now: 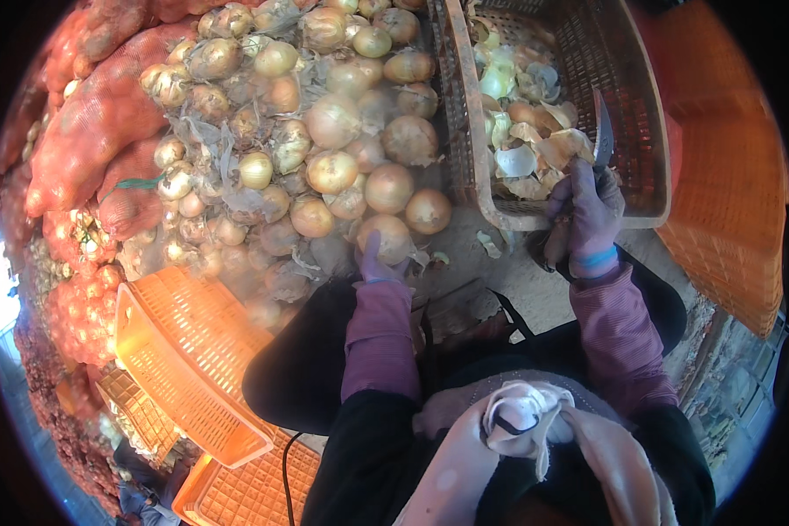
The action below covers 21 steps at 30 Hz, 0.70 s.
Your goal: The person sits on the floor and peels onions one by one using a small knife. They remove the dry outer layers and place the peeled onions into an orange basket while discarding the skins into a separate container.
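My left hand (379,263), in a thin purple glove, grips a yellow onion (386,238) at the near edge of a large onion heap (332,121). The thumb lies over its skin, and the other fingers are mostly hidden beneath. My right hand (592,207), gloved alike with a blue band at the wrist, holds a knife (603,131) with its blade pointing up and away from me. That hand is above the near rim of a brown plastic crate (572,222). Onion skins (532,154) and pale peelings lie inside the crate, just beyond my fingers.
Red mesh sacks of onions (108,125) are piled on the left. An orange crate (191,368) lies tilted beside my left knee, with another orange crate (256,486) below it. More orange crates (723,171) stand at right. A person (148,493) is partly visible at lower left.
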Each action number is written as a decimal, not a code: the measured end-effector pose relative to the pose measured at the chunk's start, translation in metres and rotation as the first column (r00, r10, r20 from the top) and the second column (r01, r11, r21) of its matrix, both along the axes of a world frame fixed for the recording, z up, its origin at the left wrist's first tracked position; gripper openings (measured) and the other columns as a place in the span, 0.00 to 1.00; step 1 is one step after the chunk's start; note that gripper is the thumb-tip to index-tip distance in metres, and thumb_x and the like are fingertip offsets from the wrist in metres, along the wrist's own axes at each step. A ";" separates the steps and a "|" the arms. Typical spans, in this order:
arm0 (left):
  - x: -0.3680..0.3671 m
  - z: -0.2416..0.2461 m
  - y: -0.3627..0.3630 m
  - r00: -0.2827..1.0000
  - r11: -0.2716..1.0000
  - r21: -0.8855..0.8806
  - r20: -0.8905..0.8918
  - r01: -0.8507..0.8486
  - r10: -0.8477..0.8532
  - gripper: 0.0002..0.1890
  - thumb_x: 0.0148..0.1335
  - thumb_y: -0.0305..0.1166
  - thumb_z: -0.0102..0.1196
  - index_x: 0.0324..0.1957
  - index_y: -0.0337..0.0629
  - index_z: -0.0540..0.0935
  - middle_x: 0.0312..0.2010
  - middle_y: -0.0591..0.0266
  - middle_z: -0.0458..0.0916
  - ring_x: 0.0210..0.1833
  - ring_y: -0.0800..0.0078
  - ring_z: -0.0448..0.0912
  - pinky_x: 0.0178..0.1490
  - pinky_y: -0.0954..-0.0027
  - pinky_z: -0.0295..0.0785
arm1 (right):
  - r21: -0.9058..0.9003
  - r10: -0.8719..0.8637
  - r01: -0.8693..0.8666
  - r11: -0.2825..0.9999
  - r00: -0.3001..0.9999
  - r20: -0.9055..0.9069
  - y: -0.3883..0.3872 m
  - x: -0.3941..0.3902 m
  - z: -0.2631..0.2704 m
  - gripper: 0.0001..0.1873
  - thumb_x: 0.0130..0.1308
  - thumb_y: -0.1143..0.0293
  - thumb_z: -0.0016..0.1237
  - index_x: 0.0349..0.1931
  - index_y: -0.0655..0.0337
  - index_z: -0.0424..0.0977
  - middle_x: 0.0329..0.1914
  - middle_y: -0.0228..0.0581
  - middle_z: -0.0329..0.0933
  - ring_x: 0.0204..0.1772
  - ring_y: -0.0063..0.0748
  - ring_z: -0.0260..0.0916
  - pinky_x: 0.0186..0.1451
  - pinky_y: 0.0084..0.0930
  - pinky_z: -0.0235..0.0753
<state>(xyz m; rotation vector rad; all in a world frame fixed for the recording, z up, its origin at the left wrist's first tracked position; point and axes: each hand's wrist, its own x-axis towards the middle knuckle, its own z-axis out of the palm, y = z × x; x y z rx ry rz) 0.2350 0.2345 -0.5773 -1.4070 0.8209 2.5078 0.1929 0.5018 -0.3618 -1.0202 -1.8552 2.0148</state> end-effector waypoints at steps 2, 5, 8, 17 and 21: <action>0.002 0.026 0.000 0.977 0.997 0.077 -0.213 0.005 0.012 0.28 0.63 0.40 0.58 0.63 0.44 0.68 0.59 0.50 0.71 0.59 0.53 0.73 0.58 0.49 0.75 | -0.042 0.022 -0.023 0.999 0.999 -0.032 0.001 -0.002 0.001 0.12 0.71 0.61 0.49 0.32 0.59 0.72 0.17 0.30 0.71 0.17 0.20 0.66 0.19 0.18 0.63; -0.019 0.093 0.006 0.812 0.984 -0.045 -0.559 0.173 -0.168 0.34 0.62 0.42 0.58 0.66 0.38 0.64 0.62 0.47 0.69 0.64 0.51 0.70 0.63 0.47 0.71 | -0.076 0.080 -0.084 0.994 0.995 -0.056 -0.001 -0.003 0.004 0.12 0.70 0.61 0.51 0.34 0.60 0.73 0.18 0.31 0.72 0.18 0.20 0.67 0.21 0.18 0.66; -0.032 0.175 0.015 0.676 0.944 -0.016 -0.694 0.329 -0.247 0.39 0.60 0.44 0.60 0.68 0.36 0.61 0.64 0.47 0.68 0.66 0.52 0.68 0.66 0.47 0.68 | -0.181 0.160 -0.163 0.970 0.987 -0.034 -0.013 0.009 0.015 0.15 0.70 0.57 0.51 0.42 0.62 0.75 0.24 0.31 0.76 0.21 0.18 0.69 0.25 0.17 0.69; -0.027 0.288 0.057 0.100 0.502 -0.803 -0.499 0.320 -0.861 0.51 0.48 0.42 0.71 0.70 0.36 0.56 0.64 0.51 0.64 0.66 0.62 0.67 0.65 0.62 0.67 | -0.443 0.165 -0.281 0.851 0.945 -0.282 -0.027 0.063 0.054 0.25 0.71 0.50 0.48 0.50 0.66 0.74 0.32 0.36 0.78 0.21 0.20 0.72 0.26 0.17 0.73; -0.030 0.270 0.082 0.107 -0.012 -0.999 0.017 0.042 -0.994 0.55 0.43 0.43 0.74 0.70 0.33 0.56 0.60 0.47 0.70 0.61 0.59 0.73 0.63 0.60 0.70 | -0.312 0.488 -0.483 0.819 0.870 -0.065 0.000 0.067 0.039 0.22 0.70 0.55 0.50 0.48 0.69 0.73 0.27 0.34 0.74 0.18 0.20 0.70 0.21 0.18 0.71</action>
